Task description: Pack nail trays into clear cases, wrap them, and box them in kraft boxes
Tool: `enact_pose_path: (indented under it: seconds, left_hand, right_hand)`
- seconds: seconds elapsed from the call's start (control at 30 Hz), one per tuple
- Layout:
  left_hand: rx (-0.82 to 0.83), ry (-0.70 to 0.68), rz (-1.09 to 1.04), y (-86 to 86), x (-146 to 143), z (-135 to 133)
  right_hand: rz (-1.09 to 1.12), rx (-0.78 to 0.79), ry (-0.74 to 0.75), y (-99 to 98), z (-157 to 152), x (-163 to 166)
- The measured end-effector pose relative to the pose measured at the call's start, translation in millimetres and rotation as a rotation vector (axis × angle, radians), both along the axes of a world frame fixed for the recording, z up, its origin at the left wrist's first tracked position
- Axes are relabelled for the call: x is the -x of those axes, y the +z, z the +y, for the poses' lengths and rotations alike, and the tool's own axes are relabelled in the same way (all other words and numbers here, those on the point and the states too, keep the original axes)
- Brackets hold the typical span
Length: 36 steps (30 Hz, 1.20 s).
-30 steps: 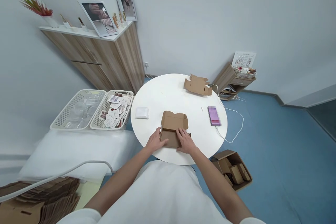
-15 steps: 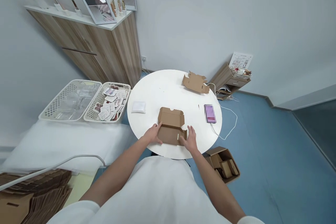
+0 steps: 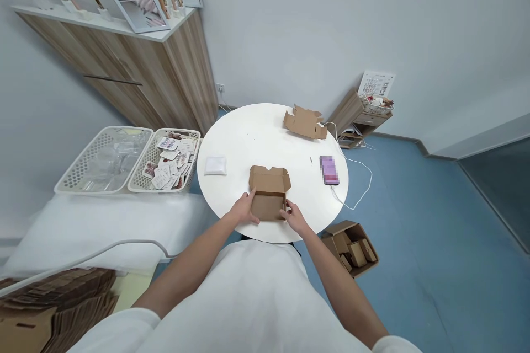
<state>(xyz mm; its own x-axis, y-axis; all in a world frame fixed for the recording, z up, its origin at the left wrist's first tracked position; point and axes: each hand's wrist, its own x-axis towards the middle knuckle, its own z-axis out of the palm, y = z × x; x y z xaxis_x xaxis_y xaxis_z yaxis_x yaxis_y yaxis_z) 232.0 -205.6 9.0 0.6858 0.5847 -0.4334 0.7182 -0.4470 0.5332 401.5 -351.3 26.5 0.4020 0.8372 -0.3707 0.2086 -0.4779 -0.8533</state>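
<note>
Both hands have closed inward: left hand (image 3: pixel 245 210) and right hand (image 3: pixel 295 217) grip the side walls of the cardboard box (image 3: pixel 268 194) at lower-centre table (image 3: pixel 232 138), folding it; lid closure likely follows

The small brown cardboard box (image 3: pixel 269 198) sits on the near edge of the round white table (image 3: pixel 248 143), its tray formed with side walls upright and its lid flap standing open at the far side, showing 1 notch in its edge.
</note>
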Motion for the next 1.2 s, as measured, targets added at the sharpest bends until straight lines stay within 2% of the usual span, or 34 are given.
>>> enact_pose_path:
  seconds: [0.07, 0.27, 0.47, 0.63, 0.73, 0.9, 1.2]
  left_hand:
    - [-0.007, 0.013, -0.002, 0.2, -1, -4]
    - [-0.005, 0.019, 0.016, 4.6, -6, -12]
    - [0.009, 0.009, 0.002, 6.9, -11, -19]
    - [0.020, -0.002, 0.007, 5.7, -17, -25]
    - [0.011, -0.003, 0.018, 4.8, -21, -29]
    - [0.023, 0.013, 0.023, 2.2, -21, -32]
    - [0.085, 0.053, -0.060, 3.6, -36, -29]
  right_hand:
    - [-0.113, 0.048, 0.025, -1.5, 4, 0]
    - [-0.391, 0.394, 0.046, -9.6, 13, -15]
    - [-0.527, 0.474, 0.065, -10.0, 11, -23]
    - [-0.713, 0.566, 0.178, -10.3, 7, -22]
    - [-0.752, 0.571, 0.194, -11.1, 5, -22]
    - [-0.667, 0.550, 0.150, -11.4, -1, -24]
    - [-0.091, 0.255, 0.072, -15.1, -21, -39]
